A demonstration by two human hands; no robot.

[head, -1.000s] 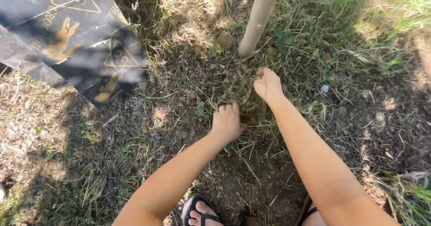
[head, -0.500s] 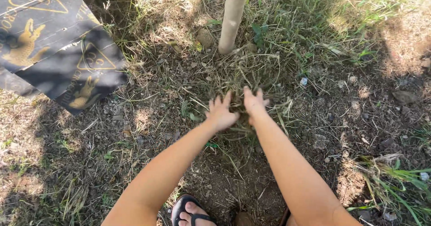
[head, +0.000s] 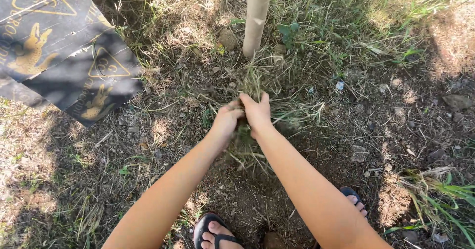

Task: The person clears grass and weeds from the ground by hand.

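Note:
My left hand [head: 225, 121] and my right hand [head: 256, 111] are pressed together, both closed around one clump of dry cut grass [head: 246, 145]. Blades stick up above the fingers and a tuft with soil hangs below the wrists. The hands are just in front of a pale wooden stake [head: 257, 16] that stands upright in the ground. More loose dry grass [head: 292, 111] lies spread around the stake's base.
A dark plastic sheet with yellow triangle prints [head: 54, 46] lies at the upper left. Bare brown soil [head: 257, 199] shows near my feet in black flip-flops [head: 213, 229]. Small stones [head: 455, 101] are scattered at right, and green grass [head: 440, 194] grows at lower right.
My hands came together from being spread over the loose grass and closed on a clump, lifting it slightly. My right foot has come into view.

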